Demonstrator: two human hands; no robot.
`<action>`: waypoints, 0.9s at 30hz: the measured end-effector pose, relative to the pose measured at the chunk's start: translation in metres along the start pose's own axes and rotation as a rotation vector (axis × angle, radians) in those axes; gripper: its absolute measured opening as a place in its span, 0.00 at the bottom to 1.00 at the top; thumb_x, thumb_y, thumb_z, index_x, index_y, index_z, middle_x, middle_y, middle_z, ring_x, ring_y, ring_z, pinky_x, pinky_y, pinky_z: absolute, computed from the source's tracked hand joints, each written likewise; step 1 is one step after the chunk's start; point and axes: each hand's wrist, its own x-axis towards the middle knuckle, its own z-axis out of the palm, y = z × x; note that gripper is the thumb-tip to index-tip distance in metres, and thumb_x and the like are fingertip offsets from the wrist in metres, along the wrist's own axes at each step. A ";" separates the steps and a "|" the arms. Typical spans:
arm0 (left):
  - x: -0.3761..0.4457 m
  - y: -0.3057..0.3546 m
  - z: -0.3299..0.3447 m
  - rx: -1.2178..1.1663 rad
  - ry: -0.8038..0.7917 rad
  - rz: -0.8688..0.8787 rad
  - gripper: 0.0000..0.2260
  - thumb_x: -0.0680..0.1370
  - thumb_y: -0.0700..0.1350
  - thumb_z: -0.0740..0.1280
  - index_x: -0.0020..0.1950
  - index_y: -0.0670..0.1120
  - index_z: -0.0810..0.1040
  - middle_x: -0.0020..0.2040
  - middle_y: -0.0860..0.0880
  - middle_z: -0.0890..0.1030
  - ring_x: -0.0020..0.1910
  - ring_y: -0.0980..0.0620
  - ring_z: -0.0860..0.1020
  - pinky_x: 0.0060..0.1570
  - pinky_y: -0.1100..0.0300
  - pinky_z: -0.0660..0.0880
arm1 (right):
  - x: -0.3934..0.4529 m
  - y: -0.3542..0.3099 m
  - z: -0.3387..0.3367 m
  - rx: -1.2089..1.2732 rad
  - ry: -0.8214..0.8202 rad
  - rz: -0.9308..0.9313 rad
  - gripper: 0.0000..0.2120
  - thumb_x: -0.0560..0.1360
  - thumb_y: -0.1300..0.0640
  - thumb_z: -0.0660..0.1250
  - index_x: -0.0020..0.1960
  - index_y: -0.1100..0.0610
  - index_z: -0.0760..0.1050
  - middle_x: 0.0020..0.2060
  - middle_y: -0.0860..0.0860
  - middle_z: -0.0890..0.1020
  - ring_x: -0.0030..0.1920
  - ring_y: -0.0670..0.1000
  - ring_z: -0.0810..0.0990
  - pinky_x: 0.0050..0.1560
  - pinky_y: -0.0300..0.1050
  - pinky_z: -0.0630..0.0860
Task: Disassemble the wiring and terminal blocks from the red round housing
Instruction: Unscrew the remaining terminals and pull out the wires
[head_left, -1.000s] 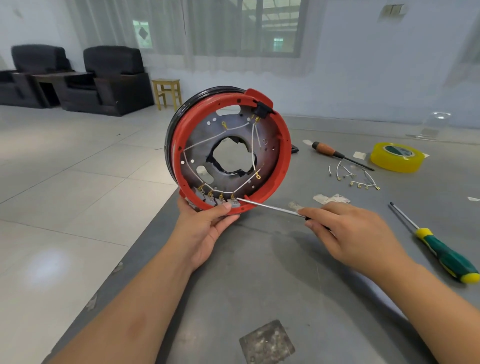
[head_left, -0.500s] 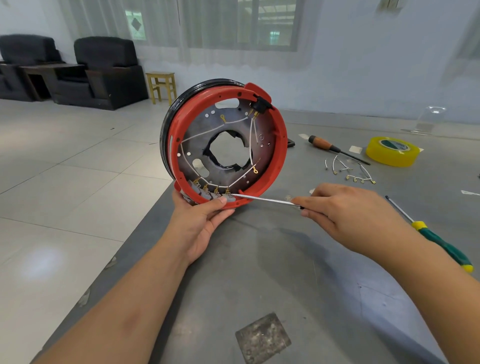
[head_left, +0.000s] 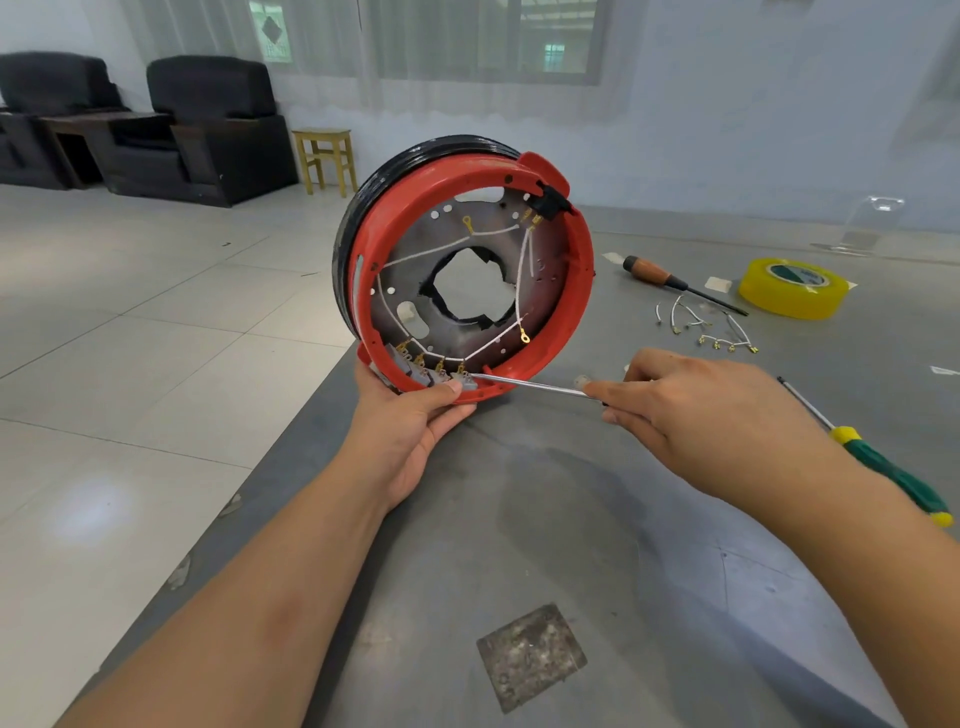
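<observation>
The red round housing (head_left: 574, 291) stands on edge at the grey table's left corner, its open face towards me. White wires (head_left: 523, 260) with gold lugs cross its dark metal plate, and a row of grey terminal blocks (head_left: 415, 370) sits along its bottom rim. My left hand (head_left: 410, 421) grips that bottom rim from below, thumb on the rightmost block. My right hand (head_left: 696, 410) holds a thin screwdriver (head_left: 535, 385), its handle hidden in my fingers. The tip rests at the rightmost terminal block.
On the grey table (head_left: 597, 545) lie a green-and-yellow screwdriver (head_left: 883, 467) at the right, a wooden-handled screwdriver (head_left: 660, 274), a yellow tape roll (head_left: 792, 287) and loose removed wires (head_left: 711, 327) behind my right hand. A metal patch (head_left: 530, 654) is near me. Tiled floor lies to the left.
The housing has turned slightly, showing more of its black outer side. My hands keep their holds, and the screwdriver tip stays at the rightmost terminal block.
</observation>
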 end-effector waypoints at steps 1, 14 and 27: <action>0.000 0.001 0.000 -0.009 0.000 -0.006 0.37 0.76 0.25 0.70 0.75 0.56 0.64 0.66 0.38 0.81 0.55 0.38 0.87 0.52 0.45 0.85 | 0.000 -0.002 0.002 -0.009 0.025 0.006 0.20 0.84 0.40 0.48 0.75 0.34 0.62 0.59 0.43 0.73 0.52 0.50 0.80 0.38 0.43 0.67; 0.002 0.004 0.002 -0.072 0.054 -0.024 0.30 0.77 0.25 0.69 0.72 0.50 0.67 0.58 0.38 0.86 0.53 0.37 0.87 0.53 0.43 0.85 | -0.005 -0.014 0.031 0.008 0.131 0.050 0.18 0.83 0.43 0.57 0.72 0.38 0.70 0.53 0.47 0.77 0.45 0.54 0.81 0.32 0.42 0.66; 0.001 0.004 -0.001 -0.120 0.048 -0.031 0.29 0.78 0.26 0.68 0.73 0.48 0.68 0.55 0.38 0.87 0.54 0.37 0.87 0.51 0.45 0.85 | -0.003 -0.012 0.026 0.096 0.061 0.078 0.21 0.83 0.41 0.50 0.74 0.35 0.68 0.56 0.44 0.77 0.48 0.53 0.81 0.37 0.45 0.74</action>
